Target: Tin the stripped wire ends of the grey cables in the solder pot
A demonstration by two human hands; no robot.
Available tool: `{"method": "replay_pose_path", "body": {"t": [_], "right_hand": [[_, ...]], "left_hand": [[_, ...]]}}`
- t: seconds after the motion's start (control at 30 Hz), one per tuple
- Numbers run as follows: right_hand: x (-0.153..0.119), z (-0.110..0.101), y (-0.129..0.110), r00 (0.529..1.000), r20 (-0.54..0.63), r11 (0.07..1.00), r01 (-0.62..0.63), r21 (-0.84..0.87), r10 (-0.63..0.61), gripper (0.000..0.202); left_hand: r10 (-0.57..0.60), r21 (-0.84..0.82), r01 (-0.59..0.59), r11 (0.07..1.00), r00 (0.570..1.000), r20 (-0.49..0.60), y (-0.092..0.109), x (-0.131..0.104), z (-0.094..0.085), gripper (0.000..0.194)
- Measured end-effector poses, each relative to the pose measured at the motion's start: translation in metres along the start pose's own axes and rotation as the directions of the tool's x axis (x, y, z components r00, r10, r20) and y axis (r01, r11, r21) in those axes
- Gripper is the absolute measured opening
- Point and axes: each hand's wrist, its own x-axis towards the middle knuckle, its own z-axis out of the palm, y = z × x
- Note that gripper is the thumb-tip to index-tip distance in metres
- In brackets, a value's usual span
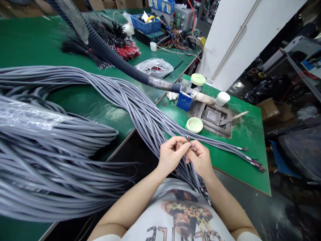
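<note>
My left hand point(173, 153) and my right hand point(200, 158) meet in front of my chest, fingertips pinched together. Between them, thin coloured wire ends point(188, 138) stick up, and both hands are closed on these. The wires seem to belong to a grey cable, though my fingers hide the join. Long grey cables point(147, 112) run from the left past my hands, some hanging down towards my lap. Other cable ends, with stripped jackets and dark red wires point(258, 164), lie on the right of the green board point(247, 134).
Beyond my hands is a square metal pot point(213, 117) with a scraper point(234, 117) across it. A pale green dish point(194, 125), a white jar point(222, 98) and a ribbed hose point(112, 55) stand around it. Coiled grey cables point(50, 134) fill the left table.
</note>
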Motion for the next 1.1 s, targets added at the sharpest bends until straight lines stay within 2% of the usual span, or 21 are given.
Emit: {"method": "replay_pose_path", "body": {"t": [0.2,0.37,0.67,0.83,0.97,1.1], "right_hand": [[0.000,0.001,-0.002,1.000,-0.008,0.995,0.029,-0.100,-0.030,0.014],[0.000,0.000,-0.003,1.000,-0.008,0.993,0.028,-0.118,-0.029,0.014],[0.006,-0.002,0.000,0.999,0.007,0.975,-0.039,0.219,0.039,0.016],[0.010,-0.003,0.000,0.999,-0.015,0.960,-0.041,0.276,0.047,0.015],[0.013,-0.005,-0.001,0.998,-0.021,0.956,-0.052,0.289,0.060,0.012],[0.021,-0.020,-0.005,0.995,-0.093,0.978,-0.011,0.207,0.031,0.013]], "left_hand": [[-0.005,0.016,0.005,1.000,1.000,-0.011,0.000,0.002,0.000,0.015],[-0.058,-0.065,0.059,0.996,0.998,0.018,0.001,0.004,-0.001,0.017],[-0.067,-0.256,0.071,0.964,0.997,0.022,-0.004,0.003,0.000,0.023],[-0.048,-0.318,0.067,0.946,0.997,0.066,0.001,0.000,0.006,0.026],[-0.031,-0.303,0.050,0.952,0.997,0.069,0.000,0.000,0.011,0.028],[0.026,-0.169,-0.018,0.986,0.999,0.041,-0.012,0.006,0.014,0.024]]}}
